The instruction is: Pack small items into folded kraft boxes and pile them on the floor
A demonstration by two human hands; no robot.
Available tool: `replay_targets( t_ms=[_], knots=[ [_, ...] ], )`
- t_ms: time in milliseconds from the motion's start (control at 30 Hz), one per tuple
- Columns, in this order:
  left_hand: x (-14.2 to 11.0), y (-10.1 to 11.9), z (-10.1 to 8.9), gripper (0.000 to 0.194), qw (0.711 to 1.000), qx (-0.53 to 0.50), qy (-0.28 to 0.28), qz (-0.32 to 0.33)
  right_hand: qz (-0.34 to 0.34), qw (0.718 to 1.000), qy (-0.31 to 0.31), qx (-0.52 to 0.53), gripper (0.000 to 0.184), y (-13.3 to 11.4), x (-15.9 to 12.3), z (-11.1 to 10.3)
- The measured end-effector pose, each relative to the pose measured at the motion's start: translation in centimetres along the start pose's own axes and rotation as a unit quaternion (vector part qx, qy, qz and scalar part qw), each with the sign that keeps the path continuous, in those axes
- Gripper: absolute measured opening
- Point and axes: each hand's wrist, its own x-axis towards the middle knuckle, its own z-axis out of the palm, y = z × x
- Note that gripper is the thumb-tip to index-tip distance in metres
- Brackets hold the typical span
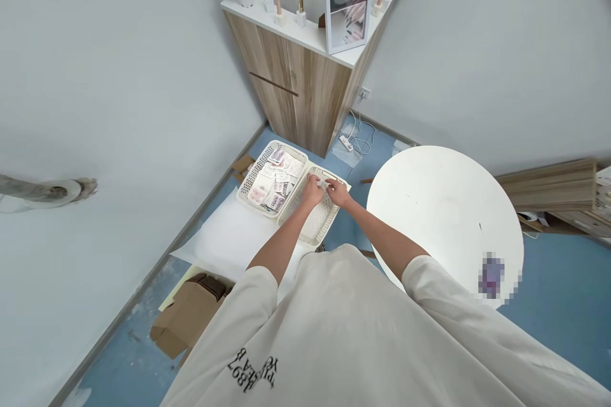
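My left hand (312, 191) and my right hand (338, 193) are close together above the far end of a white perforated plastic basket (316, 229). The fingers of both are bent inward and pinched. A small whitish, see-through bit shows between them, too small to name. The basket under my hands shows its latticed bottom. Left of it, touching, stands a second white basket (245, 187) with several small printed packets (281, 178) lying loose in it.
The baskets rest at the far end of a white-covered surface (231, 229). A round white table (429, 203) stands right, carrying a blurred object (491, 276). Ahead is a wood-grain cabinet (296, 76) with bottles and a picture frame (350, 3). Cardboard (191, 311) lies lower left.
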Motion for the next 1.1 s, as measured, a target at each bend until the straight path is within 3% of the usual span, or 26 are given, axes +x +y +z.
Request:
replay_targets(
  t_ms=[167,300,600,700,900,1100],
  knots=[
    [0.1,0.5,-0.5,0.037,1.000,0.005,-0.022,-0.011,0.037,0.997,0.007,0.070,0.061,0.1,0.6,0.6],
    [-0.1,0.8,-0.7,0.039,1.000,-0.003,-0.015,-0.002,0.026,0.995,0.032,0.095,0.056,-0.4,0.5,0.7],
    [-2.3,2.6,-2.0,0.046,0.991,-0.027,0.111,0.063,-0.038,0.989,0.108,0.091,0.043,-2.3,-2.3,-1.2],
    [-3.4,4.0,-1.9,0.046,0.985,-0.060,0.125,0.102,-0.074,0.983,0.143,0.092,0.040,-2.4,-3.7,-2.5],
    [-5.3,7.6,1.3,0.049,0.979,-0.105,0.082,0.155,-0.089,0.971,0.209,0.074,0.040,0.0,-7.0,-6.3],
    [-8.7,11.2,7.8,0.050,0.975,-0.107,-0.013,0.194,-0.047,0.959,0.273,0.065,0.041,6.3,-12.4,-10.5]
  ],
)
